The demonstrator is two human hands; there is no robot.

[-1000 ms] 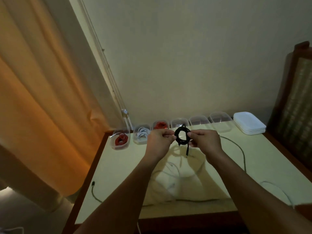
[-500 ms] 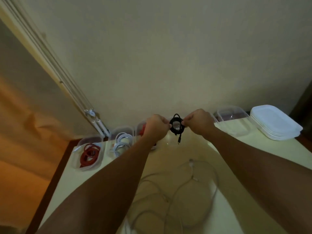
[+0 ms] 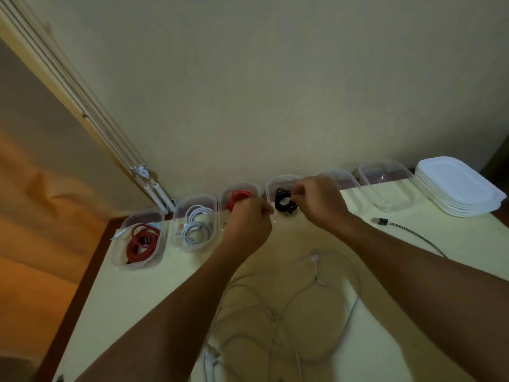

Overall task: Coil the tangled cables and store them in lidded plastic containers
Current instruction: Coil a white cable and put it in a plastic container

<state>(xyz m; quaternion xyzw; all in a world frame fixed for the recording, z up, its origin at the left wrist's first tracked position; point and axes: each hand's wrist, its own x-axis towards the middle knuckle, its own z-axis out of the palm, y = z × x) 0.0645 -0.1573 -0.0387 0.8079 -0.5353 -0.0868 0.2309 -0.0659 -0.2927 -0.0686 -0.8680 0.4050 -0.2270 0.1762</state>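
Observation:
A coiled black cable (image 3: 284, 203) lies inside a clear plastic container (image 3: 271, 186), the fourth in a row along the wall. My right hand (image 3: 316, 201) reaches over that container and pinches the coil's right side. My left hand (image 3: 248, 226) hovers just left of it with fingers curled, clear of the coil. Part of the coil is hidden by my right fingers. Loose white cables (image 3: 316, 285) lie tangled on the table (image 3: 110, 299) under my forearms.
Left of the black coil stand containers with a red cable (image 3: 140, 242), a white cable (image 3: 197, 227) and another red cable (image 3: 239, 194). To the right are two empty containers (image 3: 385, 175) and a stack of white lids (image 3: 457, 186). A braided cable's plug (image 3: 380, 221) lies at the right.
Both hands carried the black coil forward and lowered it into the fourth container. My left hand has let go of it; my right hand still pinches it.

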